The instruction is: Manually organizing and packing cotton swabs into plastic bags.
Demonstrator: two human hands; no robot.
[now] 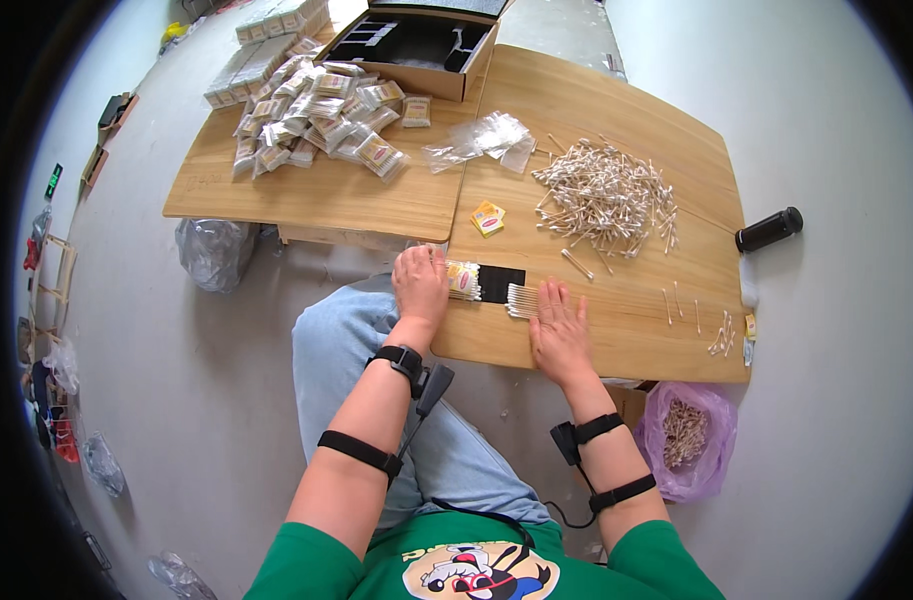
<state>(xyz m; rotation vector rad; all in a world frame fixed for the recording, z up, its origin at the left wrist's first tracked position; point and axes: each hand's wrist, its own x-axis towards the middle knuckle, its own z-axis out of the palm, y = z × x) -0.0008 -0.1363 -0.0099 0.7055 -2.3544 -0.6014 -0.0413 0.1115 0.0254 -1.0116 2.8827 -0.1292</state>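
Note:
My left hand (420,283) rests at the near edge of a wooden table (616,340), gripping a small clear packet of cotton swabs (464,280). My right hand (560,328) lies flat, fingers spread, on a row of loose cotton swabs (521,300) beside a black rectangular mat (500,282). The packet's open end points toward the mat. A large loose heap of cotton swabs (606,195) lies farther back on the table, to the right.
Two small yellow boxes (487,217) and empty clear bags (481,140) sit behind the mat. A second table (316,195) holds several filled packets (321,115) and an open cardboard box (416,45). A black bottle (769,229) and a purple bag of swabs (688,437) are on the right.

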